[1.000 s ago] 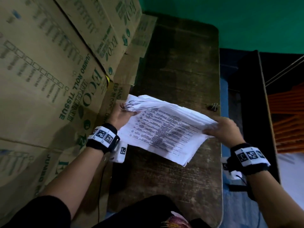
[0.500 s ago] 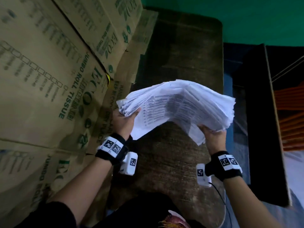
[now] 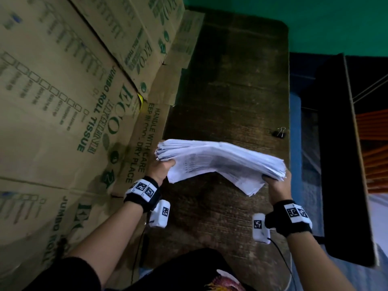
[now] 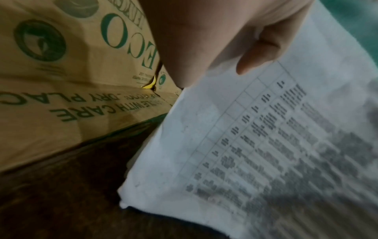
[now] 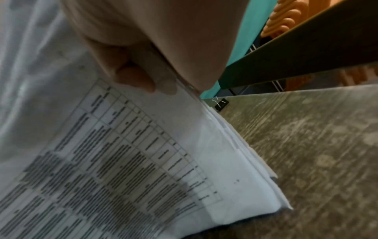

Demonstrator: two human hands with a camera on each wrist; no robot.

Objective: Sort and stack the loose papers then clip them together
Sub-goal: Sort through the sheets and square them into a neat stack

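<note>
A thick stack of printed white papers [image 3: 218, 162] is held on edge above the dark wooden table [image 3: 231, 80], its lower corner close to the tabletop. My left hand [image 3: 160, 168] grips the stack's left end, thumb on the printed face [image 4: 255, 59]. My right hand [image 3: 275, 181] grips the right end, thumb on the papers [image 5: 132, 77]. The printed table on the papers [image 4: 266, 153] shows in the left wrist view and the papers [image 5: 122, 161] in the right wrist view. A black binder clip [image 3: 278, 132] lies near the table's right edge, seen past the stack as the clip [image 5: 220, 103].
Large cardboard boxes [image 3: 73, 101] printed "JUMBO ROLL TISSUE" stand along the table's left side. A green wall [image 3: 315, 22] is behind. A dark board [image 3: 340, 154] and orange items [image 3: 373, 143] stand to the right of the table.
The stack went from lying flat on the table to lifted, then came down a little and stands on edge between both hands, which shifted to grip its ends.
</note>
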